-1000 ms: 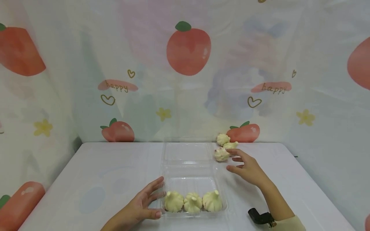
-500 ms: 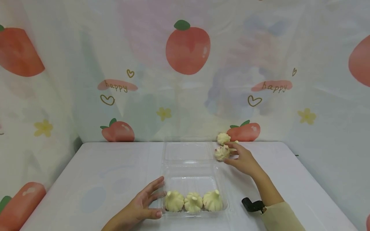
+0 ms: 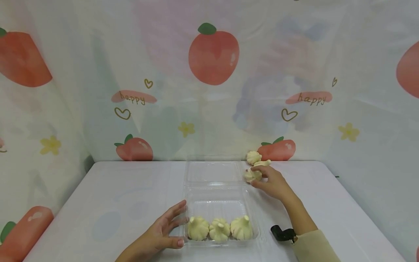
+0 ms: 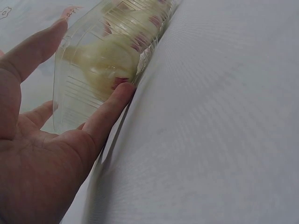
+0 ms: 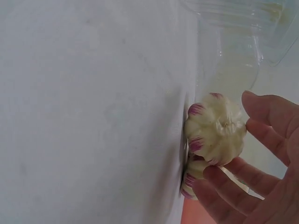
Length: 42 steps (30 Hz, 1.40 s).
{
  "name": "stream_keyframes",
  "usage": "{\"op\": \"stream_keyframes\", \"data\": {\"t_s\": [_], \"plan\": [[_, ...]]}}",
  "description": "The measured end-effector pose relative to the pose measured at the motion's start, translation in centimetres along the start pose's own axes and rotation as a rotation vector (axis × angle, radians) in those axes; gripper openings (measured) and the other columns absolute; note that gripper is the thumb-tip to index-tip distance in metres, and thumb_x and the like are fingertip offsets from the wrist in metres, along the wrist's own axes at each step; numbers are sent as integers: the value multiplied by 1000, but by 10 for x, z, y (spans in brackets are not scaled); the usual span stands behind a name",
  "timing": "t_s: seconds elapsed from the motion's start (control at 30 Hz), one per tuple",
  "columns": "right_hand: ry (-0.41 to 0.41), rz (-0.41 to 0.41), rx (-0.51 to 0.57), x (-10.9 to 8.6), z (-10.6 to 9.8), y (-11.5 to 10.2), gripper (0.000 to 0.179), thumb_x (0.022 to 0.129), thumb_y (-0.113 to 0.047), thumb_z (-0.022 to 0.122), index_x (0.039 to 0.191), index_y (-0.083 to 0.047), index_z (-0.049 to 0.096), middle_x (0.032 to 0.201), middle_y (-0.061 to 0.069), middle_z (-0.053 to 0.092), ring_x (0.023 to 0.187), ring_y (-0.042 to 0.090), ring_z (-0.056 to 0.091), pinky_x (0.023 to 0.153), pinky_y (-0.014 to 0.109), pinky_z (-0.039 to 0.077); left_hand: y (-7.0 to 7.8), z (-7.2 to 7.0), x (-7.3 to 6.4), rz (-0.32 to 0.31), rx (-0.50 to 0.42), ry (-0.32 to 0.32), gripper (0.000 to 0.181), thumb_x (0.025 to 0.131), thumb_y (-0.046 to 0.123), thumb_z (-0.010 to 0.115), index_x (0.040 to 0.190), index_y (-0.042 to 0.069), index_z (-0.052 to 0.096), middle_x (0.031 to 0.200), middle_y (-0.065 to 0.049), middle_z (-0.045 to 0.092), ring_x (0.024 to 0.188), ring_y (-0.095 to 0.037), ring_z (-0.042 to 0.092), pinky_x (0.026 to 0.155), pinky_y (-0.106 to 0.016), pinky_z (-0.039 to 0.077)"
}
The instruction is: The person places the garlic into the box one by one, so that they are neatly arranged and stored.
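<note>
- My right hand (image 3: 275, 183) is at the front bulb (image 3: 250, 176), fingers and thumb bent around it from opposite sides; whether the thumb tip touches it, I cannot tell.
- That bulb sits on the table (image 3: 140, 182), just right of the lid (image 3: 212, 173), and the right wrist view shows its purple streaks.
- Close behind it are two more, a middle bulb (image 3: 263, 163) and a rear bulb (image 3: 253, 157), the latter nearest the cloth (image 3: 214, 122).
- My left hand (image 3: 160, 231) is at the left side of the clear box (image 3: 217, 208), fingers spread and thumb held apart from them; the left wrist view shows a fingertip against the wall, low down by the table.
- Inside the box, along its near side, three bulbs stand in a row: a left one (image 3: 198, 229), a centre one (image 3: 219, 231) and a right one (image 3: 241, 229).
- The lid lies back, open, beyond the box.
- A black device (image 3: 282, 233) is at my right wrist, by the pale sleeve (image 3: 314, 247).
</note>
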State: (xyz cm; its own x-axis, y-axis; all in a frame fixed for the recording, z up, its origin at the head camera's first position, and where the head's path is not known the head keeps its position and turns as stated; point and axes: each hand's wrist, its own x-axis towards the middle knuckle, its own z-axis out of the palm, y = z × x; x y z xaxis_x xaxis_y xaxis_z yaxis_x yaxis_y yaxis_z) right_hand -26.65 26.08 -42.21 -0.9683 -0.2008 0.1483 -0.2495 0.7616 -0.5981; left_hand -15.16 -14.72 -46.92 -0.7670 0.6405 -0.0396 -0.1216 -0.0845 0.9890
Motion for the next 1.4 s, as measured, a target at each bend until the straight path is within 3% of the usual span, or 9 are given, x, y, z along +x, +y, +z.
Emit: {"op": "stream_keyframes", "data": {"t_s": [0.13,0.23,0.43,0.53,0.7,0.8,0.93,1.07,1.4], "plan": [[10,30,-9,-6,-1,0,42,89,-25,74,127,-10,61,135,19,58,116,45,61,95,60,46,0,0,0,-2,-12,2,95,91,11,73,161,22,10,166,-18,3,149,-37,23,104,-46,46],[43,46,-44,-11,-2,-2,32,90,-29,73,113,-9,63,122,16,63,114,42,62,93,58,47,0,0,0,-2,-19,-2,95,91,11,72,161,22,10,166,-18,2,149,-36,24,104,-46,46],[111,134,-113,-15,-3,-5,31,88,-39,75,83,-14,57,90,7,61,87,27,56,73,39,42,-1,0,1,3,-7,-12,95,91,12,73,161,22,9,166,-18,1,149,-37,23,104,-43,46],[103,160,-96,-16,-3,-4,34,84,-36,78,88,-11,55,88,6,60,86,24,56,71,35,40,-1,0,0,14,-12,-15,96,91,11,73,161,20,9,166,-19,2,148,-36,25,104,-42,46],[49,149,-63,-17,-5,-2,51,80,-28,82,119,-9,57,99,7,66,98,27,63,79,41,47,0,-1,-1,34,-14,-25,96,91,9,72,161,19,7,166,-20,1,148,-36,24,104,-44,46],[-5,124,-44,-17,-7,-5,58,79,-25,83,127,-6,58,105,12,65,99,30,63,82,46,50,0,-1,-1,28,-11,-20,95,92,10,72,161,20,8,166,-19,2,149,-37,23,104,-46,46],[-53,112,1,-17,-5,-7,49,79,-24,83,121,-7,64,121,20,60,106,37,64,85,49,53,0,-2,-1,16,-15,-10,95,92,10,72,162,20,8,166,-19,2,149,-37,23,104,-46,46],[-66,115,34,-17,0,-6,39,81,-22,81,116,-13,66,131,19,59,111,37,65,85,46,55,-2,-2,0,18,-22,-19,95,92,9,72,162,19,7,166,-19,1,149,-36,24,104,-45,46],[-87,93,63,-21,-1,-9,34,79,-20,82,108,-14,65,119,12,64,105,31,66,78,39,56,-3,-1,1,21,-19,-18,97,91,10,73,161,21,8,166,-19,0,149,-36,23,104,-43,46]]}}
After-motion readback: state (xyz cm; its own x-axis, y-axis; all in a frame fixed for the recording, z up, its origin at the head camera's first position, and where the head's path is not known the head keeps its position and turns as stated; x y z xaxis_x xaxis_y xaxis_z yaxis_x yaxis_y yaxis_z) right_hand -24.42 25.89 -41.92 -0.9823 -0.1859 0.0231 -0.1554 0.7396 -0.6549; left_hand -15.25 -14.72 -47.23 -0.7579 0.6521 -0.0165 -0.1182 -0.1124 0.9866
